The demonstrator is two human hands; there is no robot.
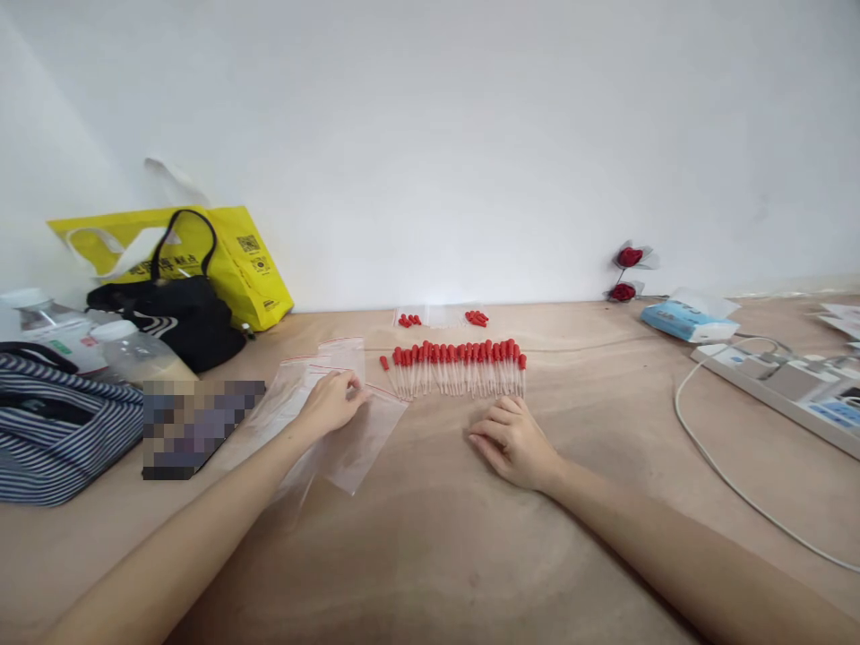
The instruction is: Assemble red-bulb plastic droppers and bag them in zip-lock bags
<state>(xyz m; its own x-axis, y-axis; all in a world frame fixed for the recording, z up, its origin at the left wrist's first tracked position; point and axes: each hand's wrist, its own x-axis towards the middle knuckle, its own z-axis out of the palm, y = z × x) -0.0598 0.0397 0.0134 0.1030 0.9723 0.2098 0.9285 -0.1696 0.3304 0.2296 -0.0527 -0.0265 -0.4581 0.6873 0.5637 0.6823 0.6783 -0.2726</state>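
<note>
At eleven o'clock the left hand (332, 403) pinches one clear bag (366, 439); the right hand (516, 443) rests, grip loosely spread. Crowded droppers (459, 355), uncountable, lie at twelve; two roses (630, 257) at one.

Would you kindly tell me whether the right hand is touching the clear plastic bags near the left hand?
No, a stretch of bare table shows between the right hand and those clear plastic bags.
</note>
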